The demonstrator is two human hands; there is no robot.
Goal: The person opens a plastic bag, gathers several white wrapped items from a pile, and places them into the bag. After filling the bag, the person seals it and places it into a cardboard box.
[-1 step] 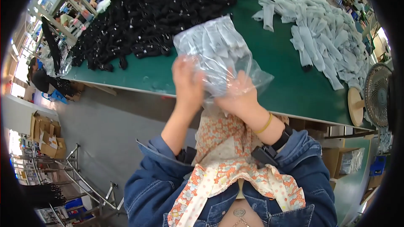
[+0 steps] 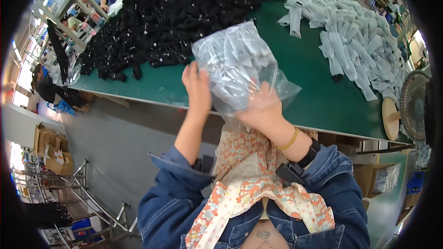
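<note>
A clear plastic bag [image 2: 234, 60] packed with small pale grey-white wrapped pieces is tilted over the near edge of the green table. My right hand [image 2: 264, 106] has its fingers curled at the bag's loose, open end, with film lying partly over them. Beside the bag's left side is my left hand [image 2: 197, 87], fingers stretched out and slightly apart. Whether those fingertips touch the film I cannot tell. What the pieces inside are is blurred by the shiny plastic.
A large heap of black bundled items [image 2: 161, 23] covers the table's far left. More pale wrapped pieces [image 2: 355, 41] are piled at the right, near a fan [image 2: 414, 103]. Cardboard boxes [image 2: 56, 150] and a metal frame [image 2: 87, 182] stand at the left.
My left hand has moved left, from over the bag's near-left part to its side, and its fingers have straightened. The right hand and the bag have barely moved.
</note>
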